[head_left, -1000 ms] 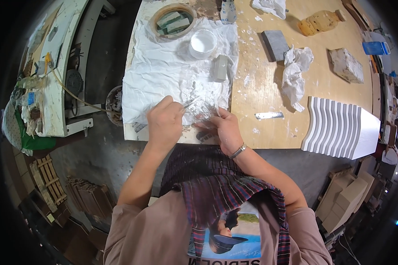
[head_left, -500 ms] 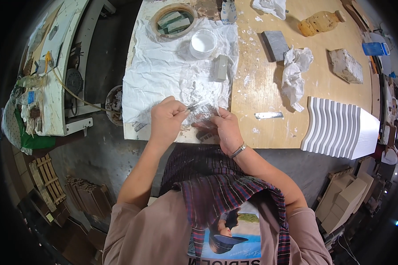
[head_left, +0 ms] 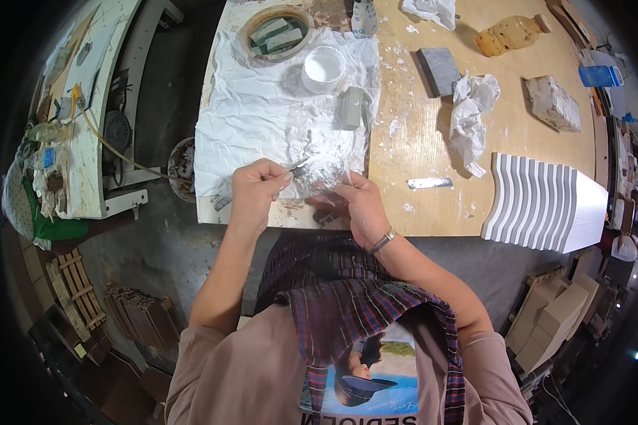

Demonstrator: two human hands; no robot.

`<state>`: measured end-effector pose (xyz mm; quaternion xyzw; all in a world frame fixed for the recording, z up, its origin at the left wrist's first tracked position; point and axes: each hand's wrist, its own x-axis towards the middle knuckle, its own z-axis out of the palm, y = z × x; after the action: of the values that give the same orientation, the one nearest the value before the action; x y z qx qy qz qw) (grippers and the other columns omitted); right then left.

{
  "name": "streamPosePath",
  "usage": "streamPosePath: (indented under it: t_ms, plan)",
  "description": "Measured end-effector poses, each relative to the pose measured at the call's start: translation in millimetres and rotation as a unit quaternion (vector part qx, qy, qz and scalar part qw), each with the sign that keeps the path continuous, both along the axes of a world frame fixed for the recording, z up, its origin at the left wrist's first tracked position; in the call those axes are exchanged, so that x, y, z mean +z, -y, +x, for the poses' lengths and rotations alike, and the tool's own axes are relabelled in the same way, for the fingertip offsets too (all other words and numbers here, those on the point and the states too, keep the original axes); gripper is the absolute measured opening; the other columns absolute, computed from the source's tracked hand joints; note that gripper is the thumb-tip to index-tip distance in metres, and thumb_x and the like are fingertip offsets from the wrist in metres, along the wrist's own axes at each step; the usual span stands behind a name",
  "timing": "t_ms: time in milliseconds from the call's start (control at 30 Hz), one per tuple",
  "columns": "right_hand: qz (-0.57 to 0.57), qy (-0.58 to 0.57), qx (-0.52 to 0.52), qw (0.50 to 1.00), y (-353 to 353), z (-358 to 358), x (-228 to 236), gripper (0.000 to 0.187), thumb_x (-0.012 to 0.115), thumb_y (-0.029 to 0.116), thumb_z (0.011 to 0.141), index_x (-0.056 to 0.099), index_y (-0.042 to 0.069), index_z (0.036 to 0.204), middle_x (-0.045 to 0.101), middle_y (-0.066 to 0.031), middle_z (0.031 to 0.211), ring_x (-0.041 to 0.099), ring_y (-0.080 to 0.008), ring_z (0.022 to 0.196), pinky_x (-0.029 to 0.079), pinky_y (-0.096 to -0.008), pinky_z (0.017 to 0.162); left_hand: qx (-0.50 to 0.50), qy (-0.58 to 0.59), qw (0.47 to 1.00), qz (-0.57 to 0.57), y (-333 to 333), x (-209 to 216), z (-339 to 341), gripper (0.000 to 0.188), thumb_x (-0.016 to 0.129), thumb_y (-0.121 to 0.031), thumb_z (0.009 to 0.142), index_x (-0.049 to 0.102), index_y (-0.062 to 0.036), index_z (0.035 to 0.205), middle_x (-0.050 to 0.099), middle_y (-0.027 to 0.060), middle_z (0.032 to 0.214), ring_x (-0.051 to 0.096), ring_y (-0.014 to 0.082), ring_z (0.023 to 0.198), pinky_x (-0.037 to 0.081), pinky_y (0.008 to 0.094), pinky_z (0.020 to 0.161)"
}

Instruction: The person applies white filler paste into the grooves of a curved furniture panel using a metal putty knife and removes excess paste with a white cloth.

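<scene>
My left hand (head_left: 257, 188) is closed in a pinch on a thin, dark, blade-like tool (head_left: 300, 171); its exact kind is too small to make out. The tool's tip points right, over a white-smeared, partly see-through piece (head_left: 324, 172). At the right edge of that piece, the thumb and fingers of my right hand (head_left: 362, 205) grip it, and some of the fingers are hidden beneath. Both hands are above the near edge of a crumpled white cloth (head_left: 244, 117). Farther back on the cloth stand a tub of white paste (head_left: 324, 69) and a pale grey block (head_left: 352, 108).
A round basin (head_left: 251, 20) holding grey-green blocks is at the back. Rightward lie a dark grey block (head_left: 437, 71), crumpled paper (head_left: 473, 117), a metal strip (head_left: 429, 183), a yellowish bottle (head_left: 509, 36), a white-crusted block (head_left: 553, 104) and a ridged white panel (head_left: 532, 198).
My left hand has drawn back leftward with the tool, away from the middle of the smeared piece. My right hand keeps its grip in nearly the same place.
</scene>
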<state>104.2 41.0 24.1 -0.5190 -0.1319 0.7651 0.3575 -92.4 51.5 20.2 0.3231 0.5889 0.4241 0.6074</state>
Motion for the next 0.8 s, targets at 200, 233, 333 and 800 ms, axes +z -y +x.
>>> streamPosePath:
  t_ms: [200, 233, 333, 800]
  plan:
    - [-0.024, -0.007, -0.003, 1.000, 5.5, 10.1, 29.4, 0.029, 0.049, 0.007, 0.096, 0.057, -0.003, 0.123, 0.070, -0.0168, 0.107, 0.071, -0.0254, 0.086, 0.059, -0.0344, 0.077, 0.041, 0.147, 0.985, -0.084, -1.9, 10.2, 6.8, 0.002, 0.066, 0.004, 0.082, 0.065, 0.0038, 0.081, 0.058, 0.0018, 0.069, 0.044, 0.0062, 0.055, 0.034, 0.0228, 0.051]
    - [-0.037, -0.001, 0.003, 0.999, 6.9, 15.5, 34.6, 0.031, 0.049, 0.010, 0.097, 0.056, -0.002, 0.126, 0.069, -0.0168, 0.108, 0.071, -0.0247, 0.086, 0.059, -0.0341, 0.077, 0.043, 0.188, 0.976, -0.102, -3.6, 11.9, 9.0, 0.001, 0.063, 0.004, 0.083, 0.064, 0.0045, 0.082, 0.056, 0.0016, 0.069, 0.042, 0.0066, 0.055, 0.034, 0.0238, 0.052]
    - [0.008, 0.090, -0.019, 0.996, 16.4, 33.1, 47.8, 0.036, 0.050, 0.016, 0.100, 0.051, -0.001, 0.132, 0.069, -0.0180, 0.110, 0.071, -0.0248, 0.090, 0.059, -0.0348, 0.078, 0.024, 0.261, 0.957, -0.125, -3.1, 19.6, 11.0, 0.004, 0.059, 0.003, 0.083, 0.062, 0.0051, 0.086, 0.050, 0.0005, 0.068, 0.037, 0.0071, 0.054, 0.034, 0.0251, 0.053]
    - [0.294, -0.165, -0.071, 0.939, -33.6, 213.2, 89.5, 0.058, 0.045, 0.049, 0.103, 0.057, -0.002, 0.127, 0.067, -0.0136, 0.106, 0.066, -0.0244, 0.098, 0.054, -0.0388, 0.093, -0.048, 0.401, 0.912, -0.067, -4.8, 68.3, 129.4, 0.012, 0.064, 0.001, 0.081, 0.053, -0.0016, 0.076, 0.042, -0.0003, 0.066, 0.037, 0.0087, 0.057, 0.033, 0.0220, 0.050]
